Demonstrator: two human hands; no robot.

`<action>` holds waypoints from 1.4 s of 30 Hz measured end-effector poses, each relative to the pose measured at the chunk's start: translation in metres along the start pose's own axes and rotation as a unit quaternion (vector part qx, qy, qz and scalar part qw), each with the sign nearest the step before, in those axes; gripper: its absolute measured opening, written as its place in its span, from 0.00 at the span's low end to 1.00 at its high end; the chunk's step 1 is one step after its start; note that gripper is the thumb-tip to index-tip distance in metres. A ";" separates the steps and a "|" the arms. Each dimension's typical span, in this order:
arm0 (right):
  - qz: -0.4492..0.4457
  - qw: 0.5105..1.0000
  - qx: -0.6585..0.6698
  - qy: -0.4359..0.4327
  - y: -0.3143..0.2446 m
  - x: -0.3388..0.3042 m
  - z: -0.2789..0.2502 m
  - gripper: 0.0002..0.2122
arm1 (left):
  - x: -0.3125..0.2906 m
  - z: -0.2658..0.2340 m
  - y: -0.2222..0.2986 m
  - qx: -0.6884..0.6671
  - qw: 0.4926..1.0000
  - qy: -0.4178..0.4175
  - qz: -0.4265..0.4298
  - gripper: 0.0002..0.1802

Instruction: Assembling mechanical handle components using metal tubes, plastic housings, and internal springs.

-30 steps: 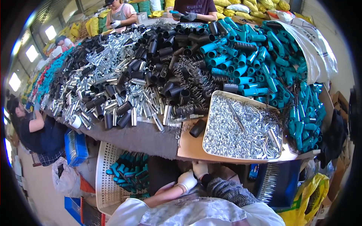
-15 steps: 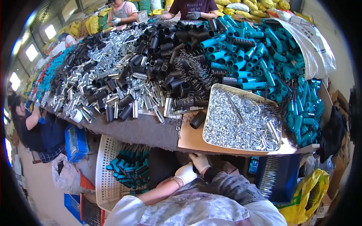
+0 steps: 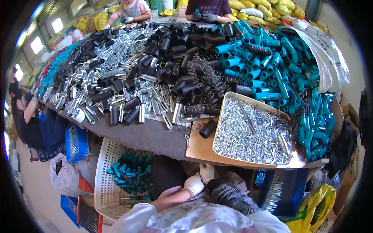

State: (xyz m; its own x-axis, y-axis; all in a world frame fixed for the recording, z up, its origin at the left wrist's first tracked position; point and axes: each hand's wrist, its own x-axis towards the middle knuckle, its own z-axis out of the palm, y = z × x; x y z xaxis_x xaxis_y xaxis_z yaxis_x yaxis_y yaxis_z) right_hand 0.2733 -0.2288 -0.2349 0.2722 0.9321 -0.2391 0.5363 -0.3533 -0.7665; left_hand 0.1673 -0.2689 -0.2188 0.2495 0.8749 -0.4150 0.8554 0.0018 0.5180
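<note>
My gloved left hand (image 3: 194,184) and gloved right hand (image 3: 206,173) meet just below the table's near edge, over my lap. Both look closed, with the left fingers up against the right hand. Whatever lies between them, if anything, is hidden. A cream tray (image 3: 216,136) of small silvery metal pieces lies on the table above my right hand, with a thin metal rod (image 3: 247,118) on top. Beside the tray a black sleeve (image 3: 208,128) rests on brown board. Left of my hands, a cream perforated basket (image 3: 101,182) holds several teal-and-black handles (image 3: 130,173).
Heaps of silvery tubes (image 3: 116,58), black sleeves, springs (image 3: 202,73) and teal handles (image 3: 268,66) cover the table. At lower right stand a dark blue bin (image 3: 291,190) of metal rods and a yellow sack (image 3: 320,206). Co-workers (image 3: 208,11) stand across the table; another person sits at left.
My view has shifted, so the table sits slightly lower and further right. My hands stay together. Across the table, one co-worker now holds up a teal piece; the other's hands have moved apart.
</note>
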 end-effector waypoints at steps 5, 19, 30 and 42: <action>-0.004 0.997 0.062 -0.036 0.004 -0.002 -0.004 0.14 | 0.002 -0.012 -0.007 -0.051 0.993 0.020 0.106 0.18; -0.021 0.999 -0.026 0.002 0.011 0.006 0.001 0.16 | 0.024 0.004 -0.009 -0.060 0.991 -0.090 0.078 0.19; -0.148 0.975 -0.166 0.021 0.016 0.014 0.010 0.18 | 0.022 -0.043 0.010 0.003 0.983 -0.171 0.066 0.18; -0.102 0.992 -0.080 -0.009 -0.025 0.001 -0.001 0.23 | 0.036 -0.007 -0.027 -0.042 0.985 -0.144 0.087 0.15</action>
State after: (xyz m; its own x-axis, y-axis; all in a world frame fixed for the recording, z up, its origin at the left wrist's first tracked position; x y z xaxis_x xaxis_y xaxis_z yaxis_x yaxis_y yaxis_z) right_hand 0.2609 -0.2190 -0.2149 0.1308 0.9862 -0.1010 0.6986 -0.1640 -0.6964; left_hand 0.1496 -0.2345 -0.2426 0.5185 0.6916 -0.5028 0.7500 -0.0856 0.6559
